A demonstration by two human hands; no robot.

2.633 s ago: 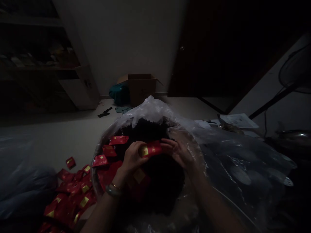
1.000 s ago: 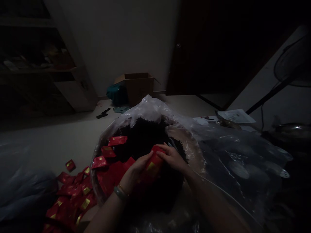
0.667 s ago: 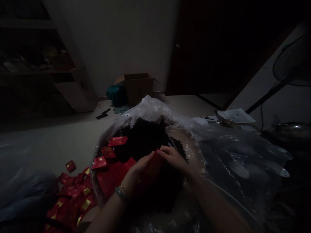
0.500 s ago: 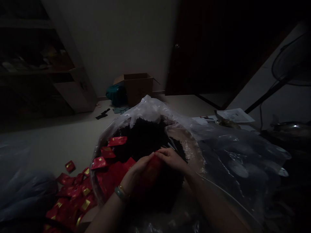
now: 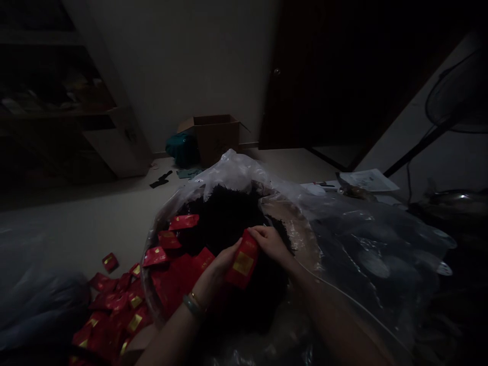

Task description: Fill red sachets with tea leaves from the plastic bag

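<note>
The room is dim. Both my hands hold one red packet with a gold label [image 5: 243, 260] over a heap of dark loose material [image 5: 224, 216] inside a big clear plastic bag [image 5: 236, 170]. My left hand [image 5: 221, 264] pinches the packet's left side; a bracelet sits on that wrist. My right hand [image 5: 271, 242] grips the packet's top right corner with closed fingers. More red packets [image 5: 173, 239] lie on the heap to the left of my hands.
Several red packets [image 5: 110, 310] are strewn on the pale floor at lower left. A cardboard box [image 5: 215, 134] and a teal bundle [image 5: 183, 148] stand by the far wall. Shelves [image 5: 76, 109] are left, a fan [image 5: 457, 96] and papers [image 5: 368, 179] right.
The packet was held level higher up, then brought down onto the heap and hidden between my hands. Now it is turned upright with its gold label showing.
</note>
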